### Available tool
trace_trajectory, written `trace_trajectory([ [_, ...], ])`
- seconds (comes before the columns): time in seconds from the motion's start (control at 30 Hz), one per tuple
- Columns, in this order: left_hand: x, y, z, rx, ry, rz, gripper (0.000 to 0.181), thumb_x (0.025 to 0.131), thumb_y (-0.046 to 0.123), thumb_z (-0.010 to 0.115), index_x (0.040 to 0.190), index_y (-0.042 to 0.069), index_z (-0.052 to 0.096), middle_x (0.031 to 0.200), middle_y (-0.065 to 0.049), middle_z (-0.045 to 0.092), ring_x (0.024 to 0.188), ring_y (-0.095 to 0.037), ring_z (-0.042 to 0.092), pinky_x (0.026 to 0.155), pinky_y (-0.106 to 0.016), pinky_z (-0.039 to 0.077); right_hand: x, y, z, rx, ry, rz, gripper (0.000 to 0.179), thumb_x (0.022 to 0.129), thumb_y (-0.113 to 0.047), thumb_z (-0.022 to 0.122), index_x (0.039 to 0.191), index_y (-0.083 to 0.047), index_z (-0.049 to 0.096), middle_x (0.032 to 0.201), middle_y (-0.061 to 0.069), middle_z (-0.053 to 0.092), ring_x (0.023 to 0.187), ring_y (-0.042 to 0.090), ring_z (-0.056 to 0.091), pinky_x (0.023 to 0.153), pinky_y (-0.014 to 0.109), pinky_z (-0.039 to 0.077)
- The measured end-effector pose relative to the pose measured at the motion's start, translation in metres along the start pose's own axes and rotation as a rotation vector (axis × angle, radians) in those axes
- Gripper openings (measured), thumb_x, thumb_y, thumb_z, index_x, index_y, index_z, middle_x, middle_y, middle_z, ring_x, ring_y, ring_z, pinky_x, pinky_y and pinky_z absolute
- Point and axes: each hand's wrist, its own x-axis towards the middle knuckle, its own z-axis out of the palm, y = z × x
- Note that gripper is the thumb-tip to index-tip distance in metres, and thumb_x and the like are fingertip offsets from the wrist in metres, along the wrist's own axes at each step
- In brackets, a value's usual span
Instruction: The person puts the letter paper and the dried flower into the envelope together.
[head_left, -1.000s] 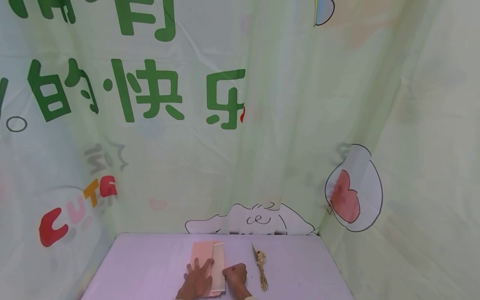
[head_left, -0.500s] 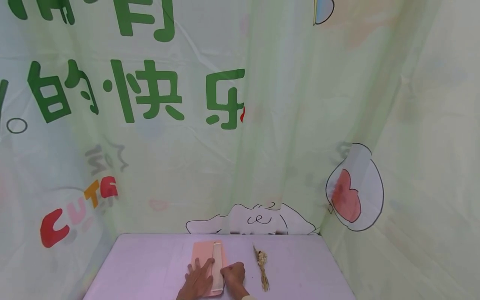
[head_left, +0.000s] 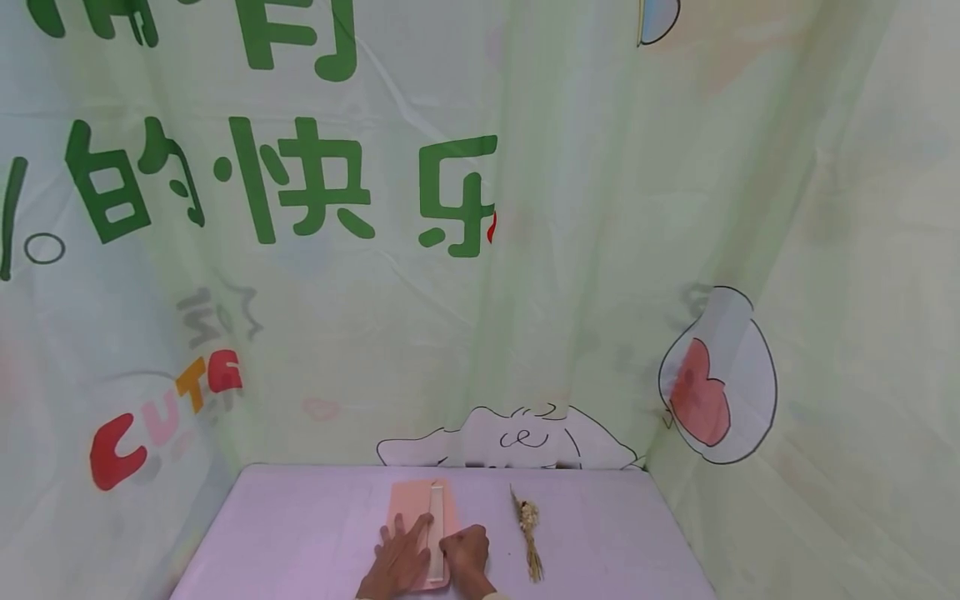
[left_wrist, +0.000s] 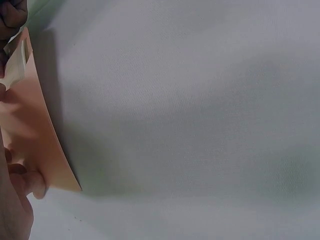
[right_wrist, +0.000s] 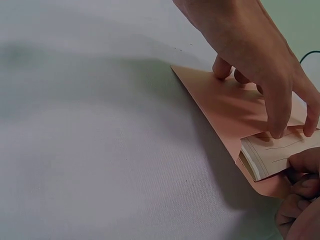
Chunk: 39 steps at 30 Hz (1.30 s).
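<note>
A pink sheet of thin card or paper (head_left: 408, 498) lies on the table, with a narrow strip of cream folded paper (head_left: 437, 504) along its right part. In the right wrist view this cream paper (right_wrist: 265, 154) bears thin printed lines, and its end shows stacked layers. Spread over the pink sheet, my left hand (head_left: 400, 557) presses down, its index fingertip at the strip's left edge. My right hand (head_left: 465, 552) has curled fingers and pinches the strip's right edge, thumb on top. Only parts of both hands and the pink sheet (left_wrist: 37, 130) show in the left wrist view.
A tied bunch of dried flowers (head_left: 529, 529) lies on the pale table (head_left: 300, 533) to the right of my right hand. A printed curtain (head_left: 420, 333) with green characters hangs behind the table and along both sides.
The cream strip has become narrower, its right edge shifting left so more pink shows beside it. My right hand has moved slightly left with that edge. My left hand stays pressed down.
</note>
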Motion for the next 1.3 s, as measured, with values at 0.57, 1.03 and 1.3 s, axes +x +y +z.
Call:
trace_trajectory([
  [0.57, 0.000, -0.003, 0.004, 0.022, 0.023, 0.044, 0.054, 0.097, 0.029, 0.072, 0.148, 0.027, 0.055, 0.152, -0.042, 0.048, 0.122, -0.065, 0.055, 0.087, -0.079, 0.049, -0.008, -0.010, 0.008, -0.145, 0.077, -0.021, 0.023, 0.076, -0.001, 0.090, 0.080, -0.003, 0.067, 0.070, 0.006, 0.069, 0.065, 0.020, 0.064, 0.069, 0.040, 0.056],
  [1.03, -0.005, 0.004, -0.008, 0.023, 0.028, 0.063, 0.053, 0.099, 0.029, 0.072, 0.149, 0.023, 0.055, 0.152, -0.044, 0.047, 0.122, -0.070, 0.053, 0.087, -0.083, 0.048, -0.013, -0.020, 0.011, -0.161, 0.051, -0.077, 0.027, 0.076, -0.001, 0.089, 0.084, -0.003, 0.064, 0.073, 0.006, 0.066, 0.068, 0.020, 0.062, 0.070, 0.039, 0.056],
  [1.3, -0.004, 0.000, -0.009, -0.003, 0.006, 0.057, 0.054, 0.099, 0.030, 0.070, 0.150, 0.024, 0.055, 0.155, -0.045, 0.044, 0.126, -0.073, 0.051, 0.091, -0.086, 0.045, -0.012, -0.018, 0.014, -0.183, 0.042, -0.126, 0.024, 0.076, -0.003, 0.089, 0.079, -0.005, 0.065, 0.070, 0.005, 0.066, 0.066, 0.022, 0.062, 0.069, 0.041, 0.056],
])
